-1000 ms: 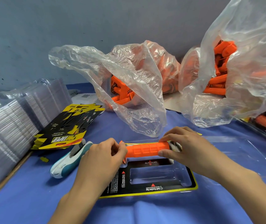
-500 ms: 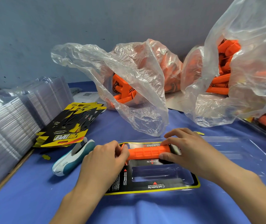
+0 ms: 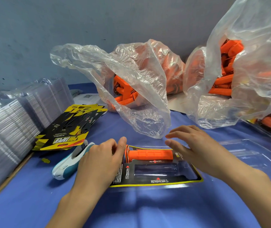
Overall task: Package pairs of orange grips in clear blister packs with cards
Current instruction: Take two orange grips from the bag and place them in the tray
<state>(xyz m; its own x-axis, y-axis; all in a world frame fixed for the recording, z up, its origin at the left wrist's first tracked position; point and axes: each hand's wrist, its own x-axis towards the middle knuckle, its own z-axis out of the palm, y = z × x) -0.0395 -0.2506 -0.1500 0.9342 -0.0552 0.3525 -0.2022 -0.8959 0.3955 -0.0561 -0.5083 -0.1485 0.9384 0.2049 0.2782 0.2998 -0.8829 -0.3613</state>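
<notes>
Both hands off now: orange grip (image 3: pixel 149 155), held a sec ago, lies seated in far cavity of blister pack (image 3: pixel 156 189), near-centre on tabletop (image 3: pixel 32 195). L hand (image 3: pixel 102 160) grip slack, fingers loosely curled, empty. R hand (image 3: pixel 195 145) grip open, fingers straight, empty. Card (image 3: pixel 120 176) already in. Near cavity (image 3: pixel 156 170) vacant, so 2nd piece needed. Centre bag (image 3: pixel 131 89) and right bag (image 3: pixel 246 71), far, hold more orange stock.

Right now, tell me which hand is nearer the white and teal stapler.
Left. The left hand lies right beside the stapler, overlapping its far end in this view; the right hand is on the other side of the orange grip, well off to the right.
</notes>
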